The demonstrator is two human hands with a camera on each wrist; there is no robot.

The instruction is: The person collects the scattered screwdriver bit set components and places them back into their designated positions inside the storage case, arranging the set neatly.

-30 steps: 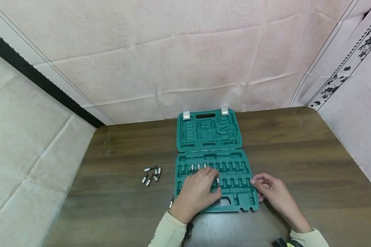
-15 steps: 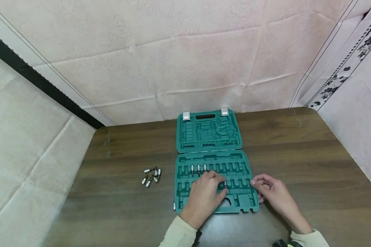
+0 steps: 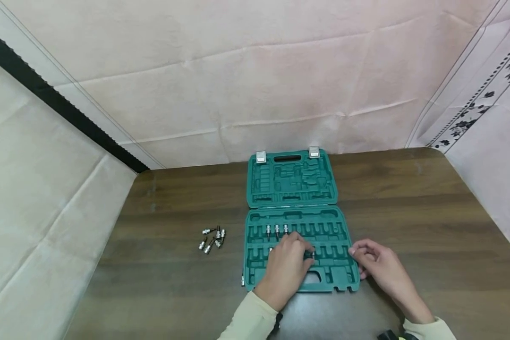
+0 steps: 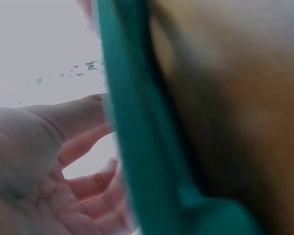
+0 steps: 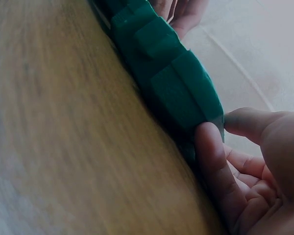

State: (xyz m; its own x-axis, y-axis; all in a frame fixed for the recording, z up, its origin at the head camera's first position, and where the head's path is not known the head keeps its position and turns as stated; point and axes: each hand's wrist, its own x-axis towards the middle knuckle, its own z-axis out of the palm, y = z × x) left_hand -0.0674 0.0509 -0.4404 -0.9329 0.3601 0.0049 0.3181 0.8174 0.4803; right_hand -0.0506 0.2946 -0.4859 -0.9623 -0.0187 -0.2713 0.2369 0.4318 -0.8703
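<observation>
A green tool case lies open on the table, its lid toward the wall. Over the lower half, my left hand pinches a small silver-and-black bit socket between thumb and fingers. Three bit sockets sit in the upper row of slots, and another bit socket partly shows beside the left hand. At the case's right edge, my right hand grips the rim with thumb and finger, as the right wrist view shows on the green edge. In the left wrist view, the case wall covers the left fingertips.
Several loose bit sockets lie in a small pile left of the case. A single piece lies against the case's left side. The wooden table meets a cloth-covered wall behind.
My left hand has moved a little right over the slots with the bit socket, which now lies more sideways. The right hand stays at the case edge. The head view has shifted slightly.
</observation>
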